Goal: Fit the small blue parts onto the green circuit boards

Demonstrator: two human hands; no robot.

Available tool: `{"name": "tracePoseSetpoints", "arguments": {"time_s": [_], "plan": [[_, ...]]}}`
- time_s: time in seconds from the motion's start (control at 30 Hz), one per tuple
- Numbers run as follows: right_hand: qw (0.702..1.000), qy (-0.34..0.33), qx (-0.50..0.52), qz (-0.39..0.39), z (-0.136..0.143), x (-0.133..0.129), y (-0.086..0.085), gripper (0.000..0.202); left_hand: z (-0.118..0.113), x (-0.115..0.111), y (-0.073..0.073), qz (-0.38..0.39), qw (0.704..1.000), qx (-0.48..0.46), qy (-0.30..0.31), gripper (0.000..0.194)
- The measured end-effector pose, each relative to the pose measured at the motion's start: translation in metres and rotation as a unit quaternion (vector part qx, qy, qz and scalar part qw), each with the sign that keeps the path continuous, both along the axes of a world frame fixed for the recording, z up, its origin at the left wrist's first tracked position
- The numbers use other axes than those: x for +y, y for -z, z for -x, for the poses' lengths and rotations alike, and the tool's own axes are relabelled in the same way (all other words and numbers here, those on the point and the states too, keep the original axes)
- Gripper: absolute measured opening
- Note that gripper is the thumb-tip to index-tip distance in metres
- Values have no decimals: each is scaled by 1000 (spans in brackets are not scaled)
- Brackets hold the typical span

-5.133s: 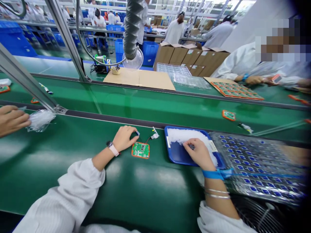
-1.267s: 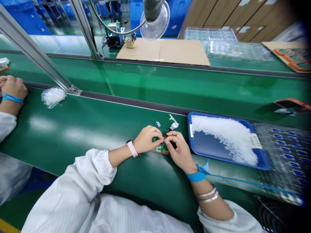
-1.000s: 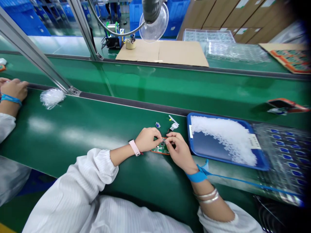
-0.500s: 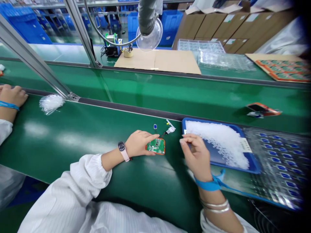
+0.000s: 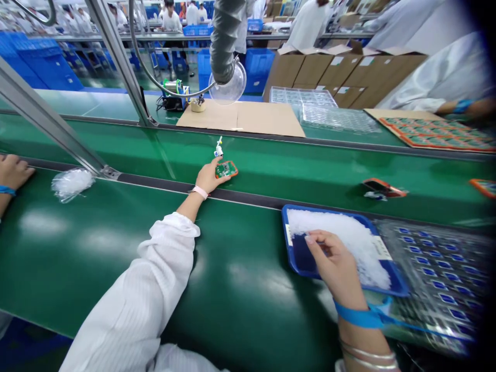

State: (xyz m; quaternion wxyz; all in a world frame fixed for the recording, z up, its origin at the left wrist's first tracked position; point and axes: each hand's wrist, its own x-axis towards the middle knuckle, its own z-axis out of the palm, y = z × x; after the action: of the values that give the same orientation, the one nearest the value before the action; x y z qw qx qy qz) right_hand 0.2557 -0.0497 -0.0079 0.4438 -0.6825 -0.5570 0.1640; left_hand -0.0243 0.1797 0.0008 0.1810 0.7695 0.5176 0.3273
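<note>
My left hand (image 5: 208,176) is stretched out over the recessed green strip behind the bench, its fingers and thumb closed on the edge of a green circuit board (image 5: 227,169) with an orange rim. A small white connector piece (image 5: 218,149) with a yellow spot lies just beyond that hand, by the board. Above the left part of a blue tray (image 5: 289,252) hangs my right hand (image 5: 335,263), thumb and fingertips pinched together. Whether anything tiny is between them cannot be made out. Small white pieces (image 5: 329,219) are heaped in the tray.
Clear trays with blue-centred parts (image 5: 437,284) lie at the right. An orange-rimmed device (image 5: 383,187) rests on the strip. A metal post (image 5: 116,62) and a hose (image 5: 225,41) stand over the bench. Another person's hand (image 5: 14,171) is at far left, near a plastic bag (image 5: 72,183).
My left hand has carried the circuit board and its white connector piece forward, from the bench onto the strip. My right hand has moved rightward over the tray. The view has tilted up.
</note>
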Motion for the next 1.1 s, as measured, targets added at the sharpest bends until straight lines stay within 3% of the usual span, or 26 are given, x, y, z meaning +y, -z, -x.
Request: {"name": "tracePoseSetpoints", "arguments": {"time_s": [0.1, 0.2, 0.37, 0.53, 0.63, 1.1], "plan": [[999, 33, -29, 1, -21, -1, 2, 22, 10, 1, 11, -6, 996, 93, 14, 74], [996, 81, -48, 2, -49, -3, 7, 23, 7, -9, 12, -52, 992, 111, 13, 63], [975, 123, -183, -8, -80, -7, 14, 18, -9, -65, 12, -79, 986, 120, 82, 48], [969, 53, -241, -25, -62, -3, 13, 16, -7, -139, 12, -32, 976, 146, 160, 43], [966, -19, -258, -26, -43, 1, 12, 16, 1, -164, 11, -10, 972, 149, 179, 42], [949, -62, -308, -32, -41, 2, 19, 23, 4, -167, 10, 4, 972, 143, 187, 36]]}}
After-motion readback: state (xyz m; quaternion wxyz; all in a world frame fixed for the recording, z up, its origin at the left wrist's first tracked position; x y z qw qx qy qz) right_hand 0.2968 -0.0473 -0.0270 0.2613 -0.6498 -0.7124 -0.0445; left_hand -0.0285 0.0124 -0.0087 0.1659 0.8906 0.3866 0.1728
